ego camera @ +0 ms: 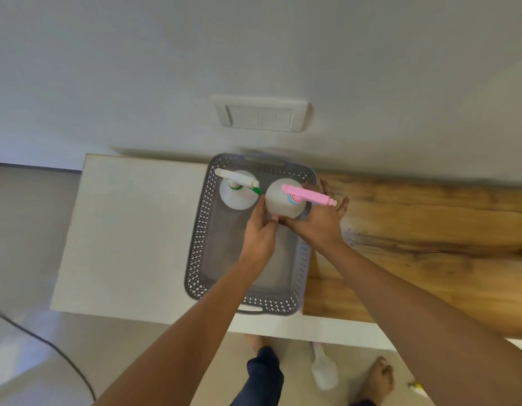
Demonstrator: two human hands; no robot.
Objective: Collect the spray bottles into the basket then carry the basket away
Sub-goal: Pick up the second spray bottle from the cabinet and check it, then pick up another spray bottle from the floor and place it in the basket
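Observation:
A grey perforated basket (198,238) with handles sits on the counter. Two clear spray bottles stand upright at its far end. The left bottle (237,194) has a white and green trigger head. The right bottle (283,200) has a pink trigger head pointing right. My left hand (261,235) touches the near left side of the pink-head bottle. Around that bottle's near right side wraps my right hand (319,222), its fingers spread past the basket's right wall. Both hands hold this bottle.
The counter has a white part (131,230) on the left and a wood-grain part (429,244) on the right. A wall switch plate (261,114) is above. A black cable (49,347) crosses the floor at left. My feet and a white object lie below the counter edge.

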